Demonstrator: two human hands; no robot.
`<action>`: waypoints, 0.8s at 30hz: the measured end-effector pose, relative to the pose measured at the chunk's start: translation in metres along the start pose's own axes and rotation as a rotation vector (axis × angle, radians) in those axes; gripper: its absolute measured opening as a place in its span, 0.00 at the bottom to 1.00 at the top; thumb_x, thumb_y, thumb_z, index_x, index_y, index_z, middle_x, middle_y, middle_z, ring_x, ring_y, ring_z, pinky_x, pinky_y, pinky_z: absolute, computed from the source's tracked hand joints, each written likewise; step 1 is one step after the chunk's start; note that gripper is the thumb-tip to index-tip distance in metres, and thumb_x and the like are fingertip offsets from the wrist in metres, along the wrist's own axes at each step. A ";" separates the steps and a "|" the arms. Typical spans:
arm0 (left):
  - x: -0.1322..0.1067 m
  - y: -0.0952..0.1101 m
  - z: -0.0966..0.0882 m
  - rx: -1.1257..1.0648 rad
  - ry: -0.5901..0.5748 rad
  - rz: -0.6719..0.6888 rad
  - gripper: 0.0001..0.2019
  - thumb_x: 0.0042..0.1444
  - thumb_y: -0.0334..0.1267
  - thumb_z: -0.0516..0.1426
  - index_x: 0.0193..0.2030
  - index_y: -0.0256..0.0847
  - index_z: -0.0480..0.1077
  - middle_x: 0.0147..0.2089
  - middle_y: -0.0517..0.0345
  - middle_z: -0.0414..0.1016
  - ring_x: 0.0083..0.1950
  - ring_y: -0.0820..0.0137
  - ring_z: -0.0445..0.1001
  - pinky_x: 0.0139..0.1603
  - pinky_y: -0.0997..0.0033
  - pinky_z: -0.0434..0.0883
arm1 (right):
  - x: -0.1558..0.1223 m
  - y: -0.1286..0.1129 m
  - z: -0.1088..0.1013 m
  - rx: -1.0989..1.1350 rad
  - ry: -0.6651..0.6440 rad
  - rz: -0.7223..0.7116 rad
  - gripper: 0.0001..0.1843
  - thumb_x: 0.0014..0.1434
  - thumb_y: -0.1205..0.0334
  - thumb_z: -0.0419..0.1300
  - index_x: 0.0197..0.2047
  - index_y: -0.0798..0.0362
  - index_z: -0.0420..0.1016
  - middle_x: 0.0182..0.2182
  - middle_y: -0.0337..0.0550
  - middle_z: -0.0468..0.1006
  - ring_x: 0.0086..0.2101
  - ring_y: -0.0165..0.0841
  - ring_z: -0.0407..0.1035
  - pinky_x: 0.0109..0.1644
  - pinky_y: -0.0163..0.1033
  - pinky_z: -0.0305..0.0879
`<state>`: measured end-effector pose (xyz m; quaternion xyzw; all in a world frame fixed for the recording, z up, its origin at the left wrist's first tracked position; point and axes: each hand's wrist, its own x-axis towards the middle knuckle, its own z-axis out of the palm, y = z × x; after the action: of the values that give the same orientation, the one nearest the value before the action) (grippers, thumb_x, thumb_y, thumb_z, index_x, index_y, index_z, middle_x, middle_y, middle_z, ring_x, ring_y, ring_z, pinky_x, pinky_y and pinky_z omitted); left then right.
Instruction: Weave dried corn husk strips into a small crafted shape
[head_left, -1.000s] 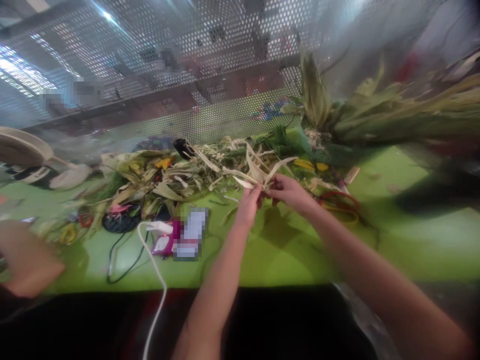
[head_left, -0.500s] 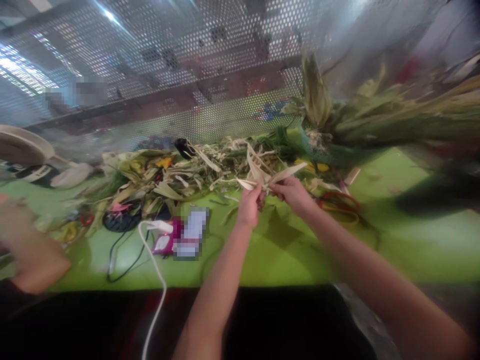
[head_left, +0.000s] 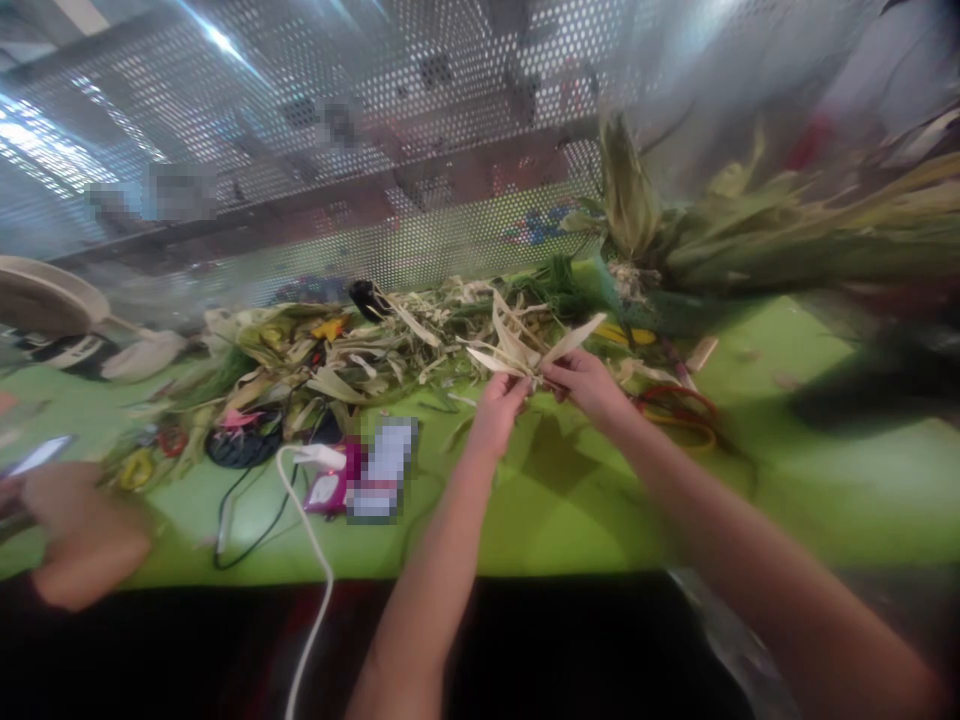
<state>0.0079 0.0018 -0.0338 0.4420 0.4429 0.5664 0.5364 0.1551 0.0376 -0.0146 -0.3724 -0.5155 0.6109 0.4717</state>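
Both my hands meet above the green table (head_left: pixel 525 530), holding a piece made of pale dried corn husk (head_left: pixel 514 345) with pointed strips fanning up and outward. My left hand (head_left: pixel 501 400) pinches its base from the left, fingers closed. From the right, my right hand (head_left: pixel 581 380) grips the same base between thumb and fingers. The spot where the strips join is partly hidden by my fingertips. Just behind lies a heap of loose husk strips (head_left: pixel 405 340). Red-handled scissors (head_left: pixel 679 400) appear to lie to the right of my right hand, though blur softens them.
Left of my arms lie a blurred-out phone (head_left: pixel 382 470), a magenta box (head_left: pixel 330 490) and a white cable (head_left: pixel 319 550). A co-worker's arm (head_left: pixel 90 520) rests at the far left. A large husk bundle (head_left: pixel 787 240) lies at right. Behind stands a perforated metal screen (head_left: pixel 450 170).
My left hand has shifted slightly at the husk's base, and the strips have tilted a little left. At far left, the co-worker's arm has lowered and a lit phone now shows by it.
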 end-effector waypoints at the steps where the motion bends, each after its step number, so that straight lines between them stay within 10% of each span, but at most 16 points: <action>1: 0.001 -0.001 -0.001 0.030 0.017 0.007 0.14 0.52 0.45 0.63 0.38 0.37 0.68 0.28 0.63 0.67 0.25 0.80 0.58 0.25 0.76 0.54 | -0.001 -0.001 0.000 -0.009 -0.007 0.007 0.19 0.45 0.49 0.69 0.30 0.56 0.72 0.19 0.35 0.70 0.18 0.23 0.58 0.21 0.32 0.56; 8: 0.003 -0.002 -0.005 0.286 0.022 0.032 0.13 0.52 0.45 0.62 0.35 0.36 0.73 0.30 0.57 0.74 0.28 0.76 0.66 0.31 0.74 0.64 | -0.002 -0.001 0.001 -0.069 -0.030 -0.004 0.20 0.41 0.52 0.72 0.34 0.55 0.73 0.22 0.38 0.73 0.21 0.27 0.63 0.22 0.33 0.58; 14: 0.002 0.002 -0.001 0.035 0.042 -0.053 0.15 0.49 0.46 0.64 0.36 0.37 0.70 0.31 0.57 0.76 0.29 0.71 0.74 0.38 0.66 0.72 | -0.001 -0.004 0.000 -0.073 0.111 -0.030 0.20 0.38 0.51 0.72 0.28 0.55 0.72 0.21 0.36 0.70 0.20 0.25 0.60 0.23 0.35 0.57; 24: 0.005 0.010 -0.017 0.268 0.159 -0.054 0.11 0.53 0.44 0.61 0.32 0.39 0.68 0.23 0.65 0.63 0.23 0.77 0.59 0.25 0.77 0.57 | -0.002 -0.013 -0.010 -0.017 0.170 -0.036 0.18 0.39 0.55 0.72 0.29 0.55 0.72 0.21 0.37 0.70 0.20 0.25 0.58 0.23 0.35 0.54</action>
<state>-0.0105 0.0065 -0.0279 0.4512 0.5675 0.5207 0.4508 0.1671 0.0390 -0.0033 -0.4176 -0.4852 0.5640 0.5216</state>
